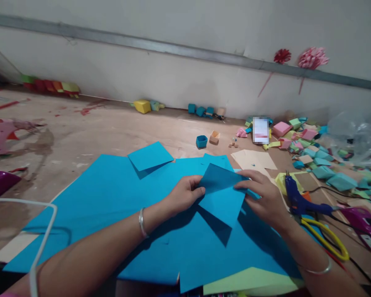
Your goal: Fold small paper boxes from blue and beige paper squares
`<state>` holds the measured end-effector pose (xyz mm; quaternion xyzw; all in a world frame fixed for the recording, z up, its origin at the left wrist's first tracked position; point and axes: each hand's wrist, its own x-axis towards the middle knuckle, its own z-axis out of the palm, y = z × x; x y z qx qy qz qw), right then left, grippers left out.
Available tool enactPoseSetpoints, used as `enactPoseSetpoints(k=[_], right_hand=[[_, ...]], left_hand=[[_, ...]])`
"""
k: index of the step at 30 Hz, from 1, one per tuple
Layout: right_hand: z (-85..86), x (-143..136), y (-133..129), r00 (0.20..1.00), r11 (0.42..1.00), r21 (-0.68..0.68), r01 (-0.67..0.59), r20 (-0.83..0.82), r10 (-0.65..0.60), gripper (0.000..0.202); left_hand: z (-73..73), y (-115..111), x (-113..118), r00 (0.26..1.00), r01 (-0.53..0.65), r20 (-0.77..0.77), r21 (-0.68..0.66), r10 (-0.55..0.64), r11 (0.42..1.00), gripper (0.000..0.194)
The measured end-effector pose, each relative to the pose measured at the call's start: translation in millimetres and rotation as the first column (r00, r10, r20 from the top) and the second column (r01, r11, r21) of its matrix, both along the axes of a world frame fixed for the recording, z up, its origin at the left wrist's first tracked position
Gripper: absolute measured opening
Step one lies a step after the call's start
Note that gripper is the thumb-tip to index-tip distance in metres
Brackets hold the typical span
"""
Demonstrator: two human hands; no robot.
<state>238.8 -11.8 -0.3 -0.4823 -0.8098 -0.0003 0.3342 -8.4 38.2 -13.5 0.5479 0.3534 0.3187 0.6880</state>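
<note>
Clock centred on the held piece: at 9 o'clock, a large flat blue sheet (94, 198) is spreading out, smooth and matte, running under both hands; at 10, a smaller four-sided blue piece (151, 156) is lying on it, casting a shadow. Left hand (185, 192), bare, silver bangle (141, 222) circling the wrist, is pinching the held blue paper (221, 202) by its left edge, thumb on top. That paper is tilting above the large sheet, crisp-cornered, throwing a pointed shadow. At 11, a small open blue paper box (201, 141) is sitting. Right hand (266, 196) is touching the paper's right edge, fingers spreading; cannot tell if it's gripping. At 1, cream sheets (259, 159) are overlapping. At 3, a blue plastic glue gun (306, 200) is lying; at 4, smooth yellow loop handles (330, 239) are resting; at 2, faceted pastel paper shapes (323, 163) are heaping up.
</note>
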Motion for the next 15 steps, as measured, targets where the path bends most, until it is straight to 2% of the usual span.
enactPoseSetpoints(k=[3, 5, 7, 9, 10, 13, 15], right_hand=[[-3.6, -0.1, 1.7, 0.990, 0.998, -0.057, 0.040, -0.133, -0.048, 0.013], [-3.9, -2.1, 2.4, 0.975, 0.991, -0.120, 0.053, -0.210, -0.077, 0.008], [-3.2, -4.3, 2.6, 0.956, 0.983, -0.171, 0.063, -0.273, -0.109, 0.006], [-2.6, -5.5, 2.6, 0.939, 0.977, -0.199, 0.083, -0.313, -0.144, 0.008], [-2.5, -5.8, 2.6, 0.933, 0.974, -0.208, 0.093, -0.324, -0.158, 0.009], [-2.5, -5.7, 3.0, 0.926, 0.964, -0.244, 0.104, -0.330, -0.183, 0.007], [-2.6, -5.5, 3.7, 0.922, 0.956, -0.273, 0.108, -0.332, -0.199, 0.005]], left_hand=[[2.8, -0.7, -1.7, 0.998, -0.069, 0.000, 0.021, 0.069, 0.997, 0.032], [3.6, -1.1, -2.6, 0.994, -0.098, 0.045, 0.022, 0.097, 0.995, 0.051], [2.4, -0.7, -3.0, 0.994, -0.072, 0.085, 0.042, 0.068, 0.997, 0.077], [0.2, 0.5, -2.7, 0.994, -0.089, 0.068, 0.110, 0.082, 0.990, 0.087], [-0.7, 1.2, -2.5, 0.992, -0.127, 0.036, 0.169, 0.123, 0.977, 0.079], [-0.1, 2.9, -2.3, 0.971, -0.204, -0.051, 0.323, 0.232, 0.924, 0.032], [2.1, 3.3, -3.0, 0.973, -0.198, -0.046, 0.336, 0.226, 0.921, 0.023]])
